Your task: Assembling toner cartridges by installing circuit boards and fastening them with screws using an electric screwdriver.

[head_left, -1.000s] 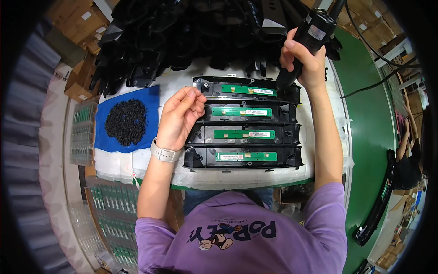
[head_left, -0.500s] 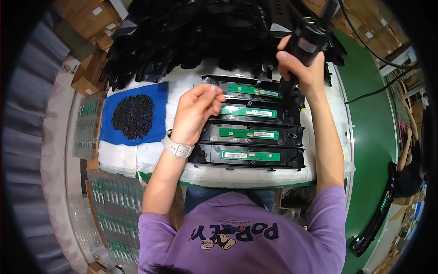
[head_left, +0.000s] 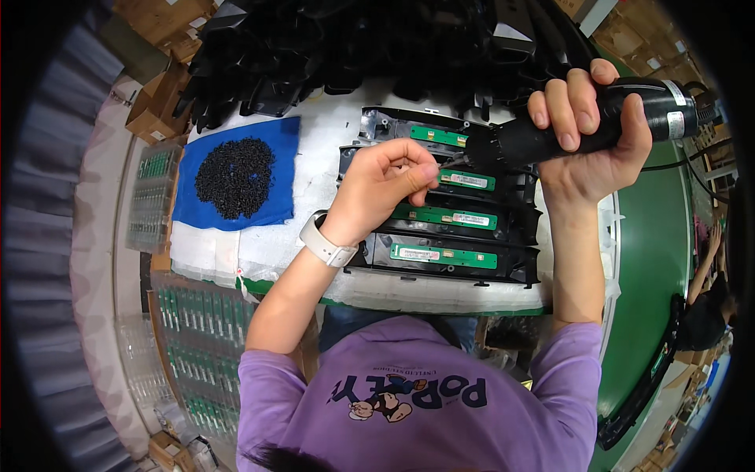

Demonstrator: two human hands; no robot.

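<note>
My right hand [head_left: 586, 134] is wrapped round a black electric screwdriver [head_left: 657, 104], which lies nearly level with its bit end toward the left. At that end my left hand [head_left: 381, 185] pinches thumb and forefinger together; whatever is between them is too small to make out. Beneath both hands, several long black plastic housings [head_left: 515, 269] lie in a row, one behind another. Each carries a green circuit board [head_left: 444, 254] with a white label or small connectors. My left hand and the screwdriver partly cover the two farther boards.
Left of the housings, a heap of small black screws [head_left: 228, 185] lies on a blue cloth [head_left: 281, 169]. Black plastic parts [head_left: 314, 47] are piled at the back. Clear trays with green boards [head_left: 200, 322] stand at the lower left. A cable [head_left: 668, 167] trails from the right.
The screwdriver has swung from upright to nearly level, its bit end coming to my left hand. My left hand has moved right, and its fingers have closed into a pinch.
</note>
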